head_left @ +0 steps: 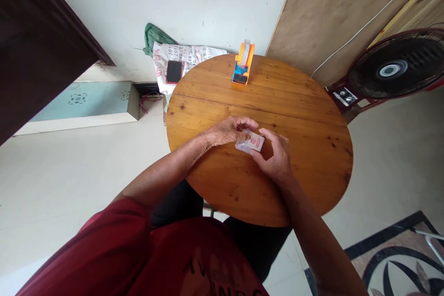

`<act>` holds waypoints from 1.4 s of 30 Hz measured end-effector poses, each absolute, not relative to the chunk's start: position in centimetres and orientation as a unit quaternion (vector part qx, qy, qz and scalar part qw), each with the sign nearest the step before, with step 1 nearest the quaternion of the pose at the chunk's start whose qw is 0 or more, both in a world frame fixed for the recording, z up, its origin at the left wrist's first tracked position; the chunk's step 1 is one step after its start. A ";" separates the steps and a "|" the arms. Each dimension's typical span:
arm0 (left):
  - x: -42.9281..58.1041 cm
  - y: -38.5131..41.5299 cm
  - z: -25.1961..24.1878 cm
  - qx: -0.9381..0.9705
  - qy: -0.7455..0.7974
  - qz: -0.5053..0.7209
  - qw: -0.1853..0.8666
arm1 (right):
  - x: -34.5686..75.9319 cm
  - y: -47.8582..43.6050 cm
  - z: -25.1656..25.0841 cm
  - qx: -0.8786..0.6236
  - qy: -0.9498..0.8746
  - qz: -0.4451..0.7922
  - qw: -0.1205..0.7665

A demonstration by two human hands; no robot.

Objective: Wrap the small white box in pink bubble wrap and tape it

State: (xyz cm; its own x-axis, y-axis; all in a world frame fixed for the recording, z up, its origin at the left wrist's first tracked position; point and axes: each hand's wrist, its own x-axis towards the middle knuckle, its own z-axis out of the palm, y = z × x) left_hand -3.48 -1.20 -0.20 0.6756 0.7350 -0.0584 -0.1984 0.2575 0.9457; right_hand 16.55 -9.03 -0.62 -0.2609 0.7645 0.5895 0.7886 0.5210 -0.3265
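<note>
Two bare hands meet over a round wooden table (312, 148), around a small printed box (257, 141) partly inside clear plastic wrap (243, 146). Left hand (229, 130): fingers curled, thumb at the wrapped end; I cannot tell whether it pinches. Right hand (278, 156): thumb and forefinger set apart at the box's other end; I cannot tell whether they clamp it. Obstructions: an orange-and-blue tape dispenser (242, 67) stands near the far edge, well apart from the hands. Beyond the far left edge, a phone (174, 72) lies on a white printed bag (160, 62), with a green bag (156, 37) behind. A fan (395, 67) sits beyond the far right edge; a wall (215, 4) bounds the far side. Room for moving: wood surface extends from the right hand to the right edge, and from the box to the dispenser, crossed by one seam (249, 107).
</note>
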 end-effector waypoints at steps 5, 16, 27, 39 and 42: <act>-3.7 -0.7 0.0 0.525 0.284 0.342 0.726 | 16.7 -9.3 -0.1 -0.483 -0.790 -0.009 0.378; -3.6 -0.6 -0.1 0.531 0.345 0.359 0.685 | 16.7 -9.3 0.4 -0.473 -0.785 -0.008 0.400; -4.0 -0.7 0.6 0.599 0.379 0.304 0.636 | 16.8 -9.2 0.2 -0.478 -0.780 -0.024 0.403; -4.0 -1.4 0.9 0.599 0.325 0.266 0.682 | 15.6 -8.4 0.3 -0.485 -0.779 -0.073 0.391; -3.8 -1.5 1.2 0.591 0.332 0.259 0.688 | 15.7 -8.3 0.3 -0.486 -0.775 -0.076 0.396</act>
State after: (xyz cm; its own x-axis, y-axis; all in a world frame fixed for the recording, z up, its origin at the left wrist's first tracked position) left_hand -3.80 -1.53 1.19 0.6451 0.7491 -0.1506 0.0361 0.1671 0.9853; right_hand 15.67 -8.35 0.26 -0.2130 0.6935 0.6882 0.8138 0.5158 -0.2679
